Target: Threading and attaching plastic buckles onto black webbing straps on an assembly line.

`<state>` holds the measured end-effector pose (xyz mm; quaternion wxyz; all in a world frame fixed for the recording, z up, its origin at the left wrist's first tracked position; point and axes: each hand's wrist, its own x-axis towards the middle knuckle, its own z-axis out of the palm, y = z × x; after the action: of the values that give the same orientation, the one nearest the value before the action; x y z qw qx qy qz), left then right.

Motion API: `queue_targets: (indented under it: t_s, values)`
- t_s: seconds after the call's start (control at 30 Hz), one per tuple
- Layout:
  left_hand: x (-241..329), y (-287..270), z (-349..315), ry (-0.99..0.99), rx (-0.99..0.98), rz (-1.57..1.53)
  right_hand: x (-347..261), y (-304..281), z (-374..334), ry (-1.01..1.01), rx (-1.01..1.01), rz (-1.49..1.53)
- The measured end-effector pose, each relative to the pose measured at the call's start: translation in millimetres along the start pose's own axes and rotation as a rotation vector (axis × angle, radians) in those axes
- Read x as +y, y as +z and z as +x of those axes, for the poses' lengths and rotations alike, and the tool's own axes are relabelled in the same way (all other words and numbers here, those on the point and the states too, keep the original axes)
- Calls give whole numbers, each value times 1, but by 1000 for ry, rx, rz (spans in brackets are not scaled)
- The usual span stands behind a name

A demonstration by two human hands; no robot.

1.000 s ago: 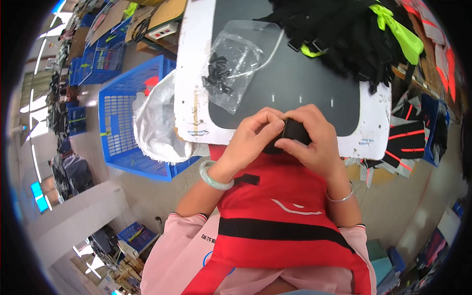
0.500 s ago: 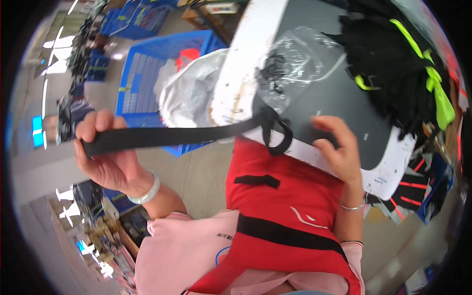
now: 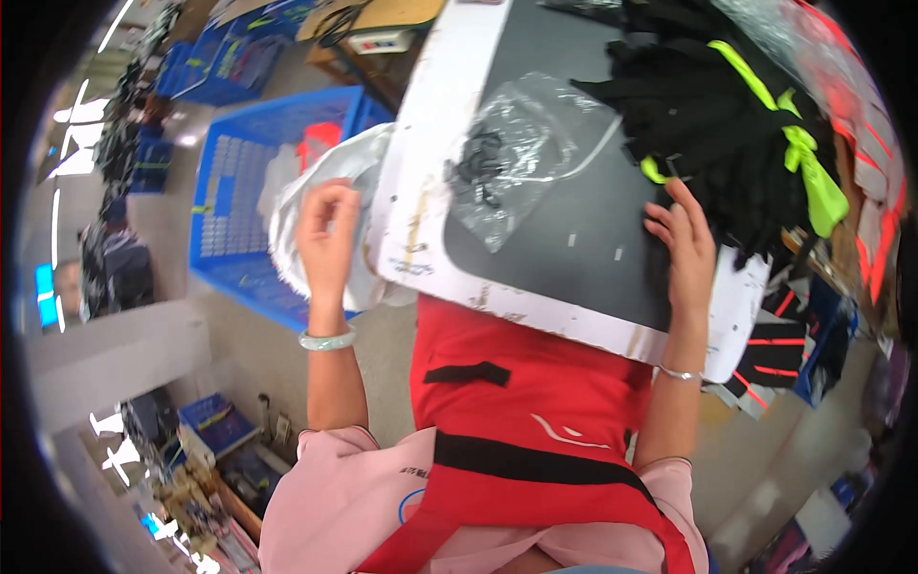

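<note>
Black straps: heaped (image 3: 688, 124) at the tabletop's far right, a neon-yellow tie (image 3: 818, 187) knotted around them.
Right hand: open (image 3: 687, 244), fingers slightly bent, fingertips by the heap's near edge.
Left hand: loosely curled (image 3: 327, 230) above the white sack (image 3: 289, 225); whether it grips anything small, I cannot tell.
Clear bag: on the tabletop (image 3: 574, 287), left of the straps (small black pieces (image 3: 480, 163) show at it).
Blue crate: beside the table's left edge (image 3: 215, 253), around the sack.

Left hand (image 3: 327, 230) over sack (image 3: 285, 230), right hand (image 3: 683, 234) near straps (image 3: 693, 134).
</note>
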<state>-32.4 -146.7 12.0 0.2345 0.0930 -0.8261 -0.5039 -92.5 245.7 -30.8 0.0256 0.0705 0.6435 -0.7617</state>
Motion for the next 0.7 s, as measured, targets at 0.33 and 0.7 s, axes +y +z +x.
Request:
queue_targets:
  t_s: [0.33, 0.7]
  values:
    - [69, 193, 6, 223, -647, -3, 1, 26, 55, -53, -4, -248]
    - [73, 283, 21, 201, -585, 197, 14, 11, 32, 64, 2, 148]
